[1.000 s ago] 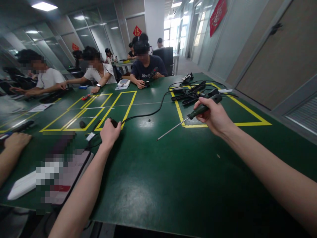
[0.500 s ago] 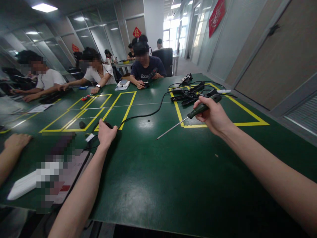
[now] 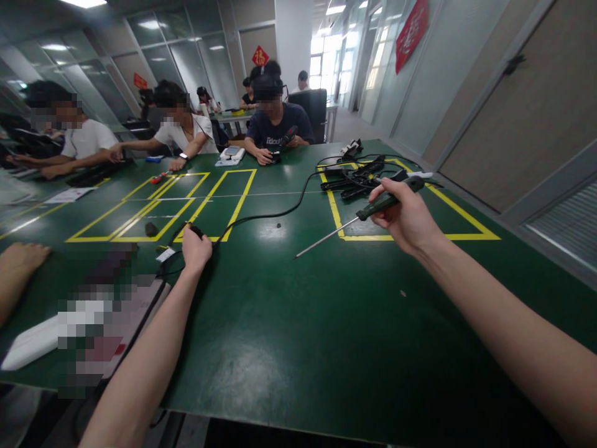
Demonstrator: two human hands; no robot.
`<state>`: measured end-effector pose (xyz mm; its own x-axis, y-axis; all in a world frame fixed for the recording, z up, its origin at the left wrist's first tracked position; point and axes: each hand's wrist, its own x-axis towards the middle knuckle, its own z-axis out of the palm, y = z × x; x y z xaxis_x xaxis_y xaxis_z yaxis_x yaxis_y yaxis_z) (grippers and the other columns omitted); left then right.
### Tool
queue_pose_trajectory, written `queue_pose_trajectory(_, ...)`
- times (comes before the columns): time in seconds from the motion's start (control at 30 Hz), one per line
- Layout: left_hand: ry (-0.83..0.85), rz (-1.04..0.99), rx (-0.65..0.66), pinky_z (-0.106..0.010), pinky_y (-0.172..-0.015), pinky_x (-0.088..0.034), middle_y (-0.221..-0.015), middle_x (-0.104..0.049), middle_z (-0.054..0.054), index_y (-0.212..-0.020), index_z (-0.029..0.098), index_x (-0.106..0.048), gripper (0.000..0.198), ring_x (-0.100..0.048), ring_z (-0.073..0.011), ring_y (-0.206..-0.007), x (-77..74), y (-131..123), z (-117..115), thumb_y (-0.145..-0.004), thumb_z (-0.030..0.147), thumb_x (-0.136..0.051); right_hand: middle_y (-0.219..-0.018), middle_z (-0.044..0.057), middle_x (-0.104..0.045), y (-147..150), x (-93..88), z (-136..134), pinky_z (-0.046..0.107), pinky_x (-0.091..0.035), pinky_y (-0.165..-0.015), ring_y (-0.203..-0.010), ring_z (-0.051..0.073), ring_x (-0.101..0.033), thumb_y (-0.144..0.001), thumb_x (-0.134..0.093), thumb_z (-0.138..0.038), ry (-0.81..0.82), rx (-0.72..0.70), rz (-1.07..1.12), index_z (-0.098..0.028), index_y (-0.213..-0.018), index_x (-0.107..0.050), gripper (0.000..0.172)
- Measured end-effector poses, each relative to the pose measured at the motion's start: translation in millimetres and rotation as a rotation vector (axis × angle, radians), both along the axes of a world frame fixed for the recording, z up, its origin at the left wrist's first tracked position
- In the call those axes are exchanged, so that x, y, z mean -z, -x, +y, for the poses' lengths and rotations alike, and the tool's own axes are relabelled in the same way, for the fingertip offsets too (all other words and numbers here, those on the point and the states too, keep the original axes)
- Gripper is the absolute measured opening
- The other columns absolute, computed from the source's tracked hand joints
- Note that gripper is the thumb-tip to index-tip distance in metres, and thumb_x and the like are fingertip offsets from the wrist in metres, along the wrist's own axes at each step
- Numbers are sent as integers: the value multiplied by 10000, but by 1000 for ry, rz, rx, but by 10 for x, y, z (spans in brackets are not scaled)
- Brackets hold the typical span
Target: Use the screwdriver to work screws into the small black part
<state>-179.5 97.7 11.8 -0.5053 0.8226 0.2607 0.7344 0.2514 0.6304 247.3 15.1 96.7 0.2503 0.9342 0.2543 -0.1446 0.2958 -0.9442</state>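
In my right hand (image 3: 403,214) is a screwdriver (image 3: 385,204) with a dark green handle, my fingers closed round it. Its long thin shaft slants down to the left, the tip just above or at the table. My left hand (image 3: 196,249) is closed on a black cable (image 3: 261,217) at the left, where a dark part shows above the fingers; its exact shape is hidden. The cable runs right to a pile of black parts (image 3: 359,177) behind my right hand. Beside my left hand lies a white tag (image 3: 165,254) on a cable.
Yellow tape outlines (image 3: 420,237) mark the green table (image 3: 289,336). A small dark lump (image 3: 150,229) lies left of my left hand. At the near left are a white bar-shaped object (image 3: 32,339) and a co-worker's hand (image 3: 25,258). Several people sit across the table.
My left hand has shifted slightly left, and its fingers look more tightly folded. The view has moved a little; the screwdriver stays in my right hand at almost the same slant.
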Motion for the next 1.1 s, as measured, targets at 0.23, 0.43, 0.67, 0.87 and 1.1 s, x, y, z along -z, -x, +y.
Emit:
queue_pose_trajectory(0.23,-21,-29,24,-576,-1215,-513,-1430,-685,-265,-1543,100,-449,827,-649,-428,-1398,52,68,25,-762,104,-722,-558,-21,-489,4,-2,-3,249,-288,-345,-431,82,-381,-755,-828,-587,-1,6,-5,-216,-631,-650,430)
queue_pose_trajectory(0.43,-13,-18,6,-579,-1188,-529,-1396,-704,-277,-1492,89,-503,760,-669,-435,-1366,31,80,19,-763,103,-716,-547,-22,-492,14,-5,-6,240,-283,-340,-421,73,-375,-737,-847,-584,3,-1,9,-214,-617,-641,441)
queue_pose_trajectory(0.67,25,15,-12,-535,-1181,-537,-1352,-729,-266,-1384,70,-613,560,-688,-416,-1337,-50,12,-15,-834,138,-694,-570,-22,-506,1,17,11,245,-284,-340,-422,73,-379,-774,-833,-592,-6,-5,6,-216,-642,-629,448)
queue_pose_trajectory(0.87,26,47,40,-471,-1144,-562,-1301,-763,-214,-1286,87,-681,429,-723,-372,-1274,-128,-84,-51,-879,220,-712,-570,-19,-499,-3,16,13,237,-288,-343,-428,73,-390,-788,-836,-584,-3,-10,10,-213,-636,-631,450)
queue_pose_trajectory(1.1,-112,-22,365,-398,-987,-616,-1124,-821,-123,-1173,138,-716,372,-782,-291,-1041,-131,-380,-175,-861,333,-771,-554,-17,-490,5,-3,7,241,-278,-343,-435,68,-370,-734,-839,-542,3,7,26,-201,-604,-666,404)
